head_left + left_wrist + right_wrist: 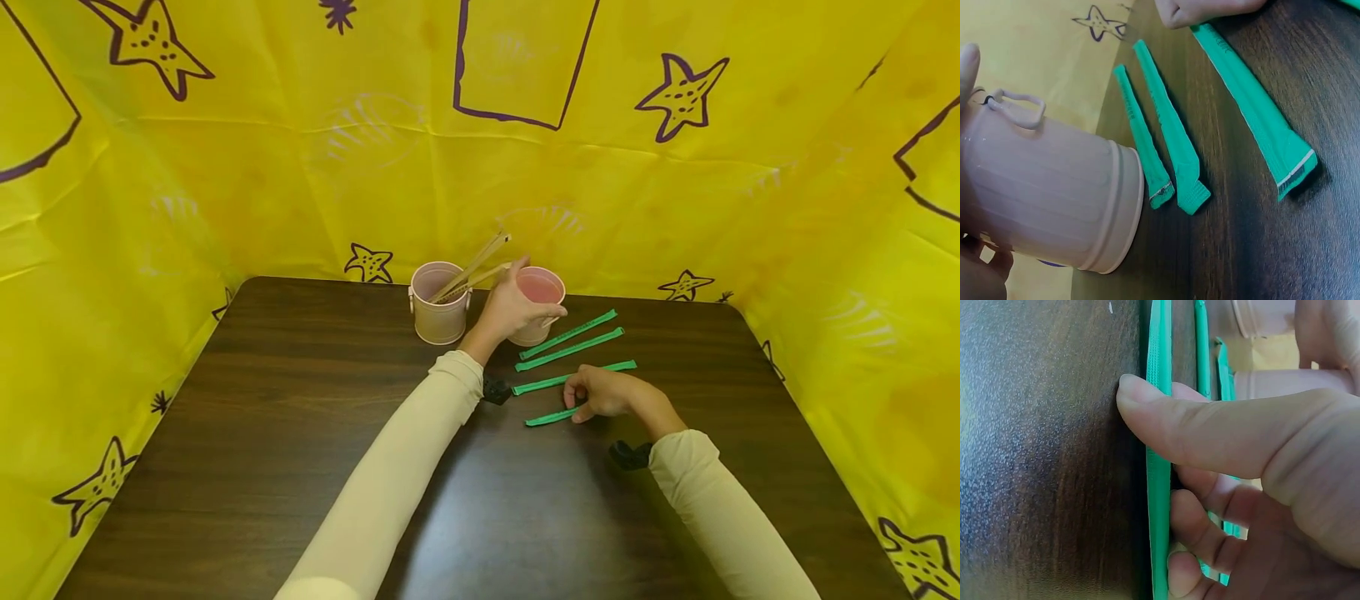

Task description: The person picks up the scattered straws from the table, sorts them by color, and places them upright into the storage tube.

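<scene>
My left hand (513, 305) grips a small pink bucket (529, 335), with its thumb and fingers spread around the sides. In the left wrist view this bucket (1047, 187) appears sideways, with a little side handle (1019, 107). My right hand (611, 392) pinches the nearest green paper-wrapped straw (549, 418). Seen from the right wrist, the thumb (1160, 419) lies across that straw and the fingers are behind it. Several other green wrapped straws, such as this one (540, 385), lie in a slanted row right of the bucket.
Left of the gripped bucket stands a second pink bucket (439, 325) with tan sticks (474, 268) leaning out of it. Both buckets are near the back edge of the dark wooden table (315, 433). Yellow patterned cloth (285, 167) hangs behind and at the sides.
</scene>
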A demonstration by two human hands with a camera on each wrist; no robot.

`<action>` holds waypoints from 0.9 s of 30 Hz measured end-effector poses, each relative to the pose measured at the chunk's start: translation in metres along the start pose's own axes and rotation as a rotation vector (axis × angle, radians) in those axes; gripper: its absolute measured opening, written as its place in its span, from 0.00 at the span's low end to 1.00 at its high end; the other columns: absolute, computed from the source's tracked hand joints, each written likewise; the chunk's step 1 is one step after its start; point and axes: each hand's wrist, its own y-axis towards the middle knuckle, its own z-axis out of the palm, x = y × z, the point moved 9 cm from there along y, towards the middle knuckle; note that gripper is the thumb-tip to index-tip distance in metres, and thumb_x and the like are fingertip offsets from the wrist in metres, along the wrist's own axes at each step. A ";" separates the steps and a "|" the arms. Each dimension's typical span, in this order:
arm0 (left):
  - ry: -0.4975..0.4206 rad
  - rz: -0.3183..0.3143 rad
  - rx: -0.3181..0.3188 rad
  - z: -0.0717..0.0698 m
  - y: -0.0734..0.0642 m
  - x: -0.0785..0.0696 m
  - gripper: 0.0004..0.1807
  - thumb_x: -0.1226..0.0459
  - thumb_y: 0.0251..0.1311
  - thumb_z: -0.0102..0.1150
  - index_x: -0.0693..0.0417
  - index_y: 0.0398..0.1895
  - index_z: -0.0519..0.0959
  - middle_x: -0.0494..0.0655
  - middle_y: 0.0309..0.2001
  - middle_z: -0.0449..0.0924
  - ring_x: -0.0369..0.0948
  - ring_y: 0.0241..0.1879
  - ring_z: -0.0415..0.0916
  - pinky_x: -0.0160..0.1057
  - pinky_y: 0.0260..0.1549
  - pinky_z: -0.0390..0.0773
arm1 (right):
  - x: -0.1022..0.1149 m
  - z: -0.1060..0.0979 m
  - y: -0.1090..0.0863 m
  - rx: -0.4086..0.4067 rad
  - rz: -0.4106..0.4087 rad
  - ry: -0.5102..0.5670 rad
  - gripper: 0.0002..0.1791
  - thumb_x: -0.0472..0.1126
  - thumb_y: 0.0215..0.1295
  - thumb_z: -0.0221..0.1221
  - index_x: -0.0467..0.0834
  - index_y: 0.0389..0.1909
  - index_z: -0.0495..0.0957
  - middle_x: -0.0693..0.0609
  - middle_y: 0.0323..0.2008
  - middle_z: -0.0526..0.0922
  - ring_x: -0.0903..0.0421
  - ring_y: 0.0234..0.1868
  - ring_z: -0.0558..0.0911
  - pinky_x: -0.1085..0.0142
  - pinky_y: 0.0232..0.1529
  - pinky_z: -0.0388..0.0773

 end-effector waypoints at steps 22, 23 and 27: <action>-0.119 -0.003 0.026 0.010 0.006 0.009 0.56 0.50 0.48 0.80 0.45 0.78 0.57 0.53 0.74 0.57 0.54 0.64 0.71 0.54 0.64 0.75 | 0.007 -0.002 -0.013 -0.051 -0.185 -0.022 0.09 0.36 0.64 0.68 0.44 0.33 0.76 0.51 0.33 0.73 0.59 0.34 0.70 0.69 0.37 0.67; -0.116 -0.005 0.028 0.010 0.007 0.009 0.56 0.50 0.48 0.80 0.45 0.78 0.56 0.53 0.74 0.57 0.54 0.64 0.71 0.54 0.64 0.75 | 0.007 -0.003 -0.015 -0.043 -0.194 -0.009 0.09 0.36 0.64 0.68 0.44 0.33 0.75 0.52 0.32 0.73 0.59 0.34 0.70 0.69 0.36 0.67; -0.104 0.000 0.029 0.008 0.006 0.007 0.55 0.50 0.49 0.80 0.44 0.78 0.56 0.53 0.72 0.58 0.54 0.64 0.71 0.54 0.64 0.75 | 0.012 -0.015 -0.026 -0.051 -0.224 0.042 0.08 0.34 0.66 0.66 0.44 0.35 0.74 0.54 0.31 0.72 0.58 0.34 0.70 0.69 0.36 0.68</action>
